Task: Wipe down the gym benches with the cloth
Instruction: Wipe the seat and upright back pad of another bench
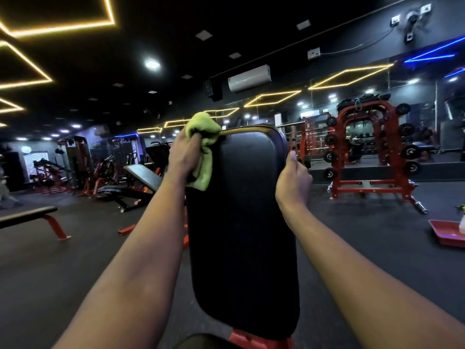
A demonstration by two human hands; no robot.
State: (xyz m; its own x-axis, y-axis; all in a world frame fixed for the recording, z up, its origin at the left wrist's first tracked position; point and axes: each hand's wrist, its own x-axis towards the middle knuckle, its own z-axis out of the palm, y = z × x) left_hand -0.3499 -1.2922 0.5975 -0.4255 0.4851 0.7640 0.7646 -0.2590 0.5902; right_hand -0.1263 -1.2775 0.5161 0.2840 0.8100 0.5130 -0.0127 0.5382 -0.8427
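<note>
- The person faced the raised back pad (241, 222) of a black bench with a red frame, and both bare arms reached out to its upper end.
- The left hand (185, 152) was closed around a green cloth (203, 137), bunched in the fist and pressed against the pad's top left corner, with a loose tail hanging down along the left edge.
- The right hand (293, 182) was curled over the pad's right edge near the top, thumb on the front face, apparently steadying it; the other fingers were hidden behind the pad, so how firmly it gripped could not be told.
- The pad's surface looked dark and evenly glossy; no wet streaks or dust lines showed, so which parts had been wiped could not be read from it.
- Judging by the cloth sitting at the very top corner, this pad was in the middle of being wiped, with its edges and top being covered.
- The seat pad (201, 342) at the bottom of the view was barely visible and its state was unclear.
- Other benches stood well apart: a flat bench (27, 215) to the left and an inclined bench (143, 175) further back. Nothing showed whether they had been cleaned, so they likely remained to be done.
</note>
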